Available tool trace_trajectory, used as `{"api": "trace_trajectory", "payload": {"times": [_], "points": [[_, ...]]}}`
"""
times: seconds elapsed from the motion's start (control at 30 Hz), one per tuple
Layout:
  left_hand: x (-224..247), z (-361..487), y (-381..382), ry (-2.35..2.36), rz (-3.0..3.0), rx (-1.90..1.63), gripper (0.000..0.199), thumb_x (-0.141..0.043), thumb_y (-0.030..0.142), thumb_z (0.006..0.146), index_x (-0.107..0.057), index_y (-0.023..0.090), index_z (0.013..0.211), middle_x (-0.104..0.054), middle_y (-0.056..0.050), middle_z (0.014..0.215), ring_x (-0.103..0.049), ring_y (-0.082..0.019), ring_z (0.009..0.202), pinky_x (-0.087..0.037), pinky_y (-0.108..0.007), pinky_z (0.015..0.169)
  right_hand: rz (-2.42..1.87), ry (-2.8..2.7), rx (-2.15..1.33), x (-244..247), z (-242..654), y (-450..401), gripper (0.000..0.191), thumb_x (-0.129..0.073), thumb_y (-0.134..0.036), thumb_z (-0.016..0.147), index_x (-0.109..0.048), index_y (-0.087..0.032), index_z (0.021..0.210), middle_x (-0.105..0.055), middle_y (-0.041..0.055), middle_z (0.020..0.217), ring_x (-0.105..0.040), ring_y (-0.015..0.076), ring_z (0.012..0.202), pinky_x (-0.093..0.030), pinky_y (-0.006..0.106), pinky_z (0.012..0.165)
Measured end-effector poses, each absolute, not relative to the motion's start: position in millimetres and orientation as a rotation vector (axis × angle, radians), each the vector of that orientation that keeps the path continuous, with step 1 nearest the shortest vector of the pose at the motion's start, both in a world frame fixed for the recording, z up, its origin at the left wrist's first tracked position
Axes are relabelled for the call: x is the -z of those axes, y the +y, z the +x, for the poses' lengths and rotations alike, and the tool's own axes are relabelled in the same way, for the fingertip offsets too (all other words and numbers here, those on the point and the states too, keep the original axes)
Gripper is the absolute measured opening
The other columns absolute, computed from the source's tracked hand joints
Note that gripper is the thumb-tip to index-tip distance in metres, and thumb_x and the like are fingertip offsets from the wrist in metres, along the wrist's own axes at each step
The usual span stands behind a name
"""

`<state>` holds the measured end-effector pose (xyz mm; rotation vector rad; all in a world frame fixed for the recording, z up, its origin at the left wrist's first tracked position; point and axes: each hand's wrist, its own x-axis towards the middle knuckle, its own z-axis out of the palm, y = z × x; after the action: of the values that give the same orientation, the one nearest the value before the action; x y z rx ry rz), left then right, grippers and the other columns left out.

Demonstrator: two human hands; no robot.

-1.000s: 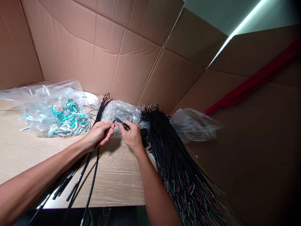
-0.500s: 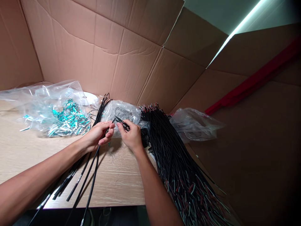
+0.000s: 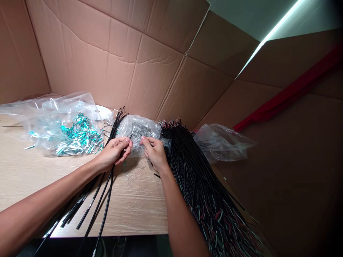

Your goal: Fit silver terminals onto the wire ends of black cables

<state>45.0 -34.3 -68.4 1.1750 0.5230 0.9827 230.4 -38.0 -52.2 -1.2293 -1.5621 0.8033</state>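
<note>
The two hands are apart, near each other above the table. The left hand is pinched around a black cable, whose pale tip pokes up past the thumb, in front of a clear bag of fine silvery bits. Just to the right, the right hand has thumb and forefinger curled close — a dark sliver shows there, but it is too small to say whether they grip it. More black cables trail below the left wrist; a thick cable bundle lies beside the right forearm.
</note>
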Motion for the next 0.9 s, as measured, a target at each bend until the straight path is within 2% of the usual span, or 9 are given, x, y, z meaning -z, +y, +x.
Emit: {"api": "trace_trajectory", "payload": {"times": [0.17,0.37,0.47,0.63,0.9], "points": [[67.4,46.2,-36.3,0.597,1.257,-0.965,0.041,-0.052,0.054,0.101,-0.054,0.016,0.085,-0.049,0.006,0.057,-0.033,-0.004,0.036,-0.024,-0.014,0.032,-1.211,-1.568,-0.839,52.8,229.8,-39.2,0.041,-0.063,-0.057,0.091,-0.072,-0.018,0.079,-0.056,0.0005,0.059,-0.05,0.0133,0.057,-0.035,0.025,0.052],[70.7,46.8,-35.6,0.619,1.276,-0.913,0.043,-0.057,0.058,0.097,-0.053,0.017,0.086,-0.044,0.007,0.056,-0.029,-0.003,0.035,-0.021,-0.014,0.032,-1.181,-1.634,-0.815,47.7,229.4,-42.3,0.037,-0.063,-0.052,0.093,-0.073,-0.018,0.083,-0.067,0.0035,0.076,-0.053,0.0134,0.063,-0.036,0.024,0.053],[72.1,46.3,-35.6,0.578,1.283,-0.867,0.043,-0.053,0.059,0.099,-0.058,0.016,0.091,-0.045,0.007,0.056,-0.029,-0.004,0.034,-0.022,-0.014,0.031,-1.157,-1.664,-0.817,45.3,229.0,-43.7,0.036,-0.064,-0.05,0.094,-0.074,-0.017,0.082,-0.069,0.0042,0.081,-0.054,0.0136,0.067,-0.036,0.024,0.054],[72.3,44.8,-35.9,0.504,1.283,-0.866,0.041,-0.05,0.055,0.101,-0.059,0.016,0.094,-0.05,0.005,0.061,-0.038,-0.006,0.036,-0.027,-0.015,0.032,-1.167,-1.666,-0.839,44.1,228.5,-45.1,0.037,-0.062,-0.05,0.095,-0.074,-0.018,0.082,-0.07,0.0047,0.081,-0.054,0.0135,0.066,-0.036,0.024,0.054],[69.3,44.6,-38.2,0.539,1.339,-0.84,0.041,-0.049,0.055,0.101,-0.059,0.017,0.093,-0.05,0.005,0.061,-0.037,-0.006,0.037,-0.027,-0.017,0.034,-1.134,-1.738,-0.824,40.3,229.2,-48.0,0.041,-0.059,-0.05,0.097,-0.071,-0.019,0.075,-0.068,0.0027,0.079,-0.054,0.0136,0.068,-0.037,0.025,0.059]]}}
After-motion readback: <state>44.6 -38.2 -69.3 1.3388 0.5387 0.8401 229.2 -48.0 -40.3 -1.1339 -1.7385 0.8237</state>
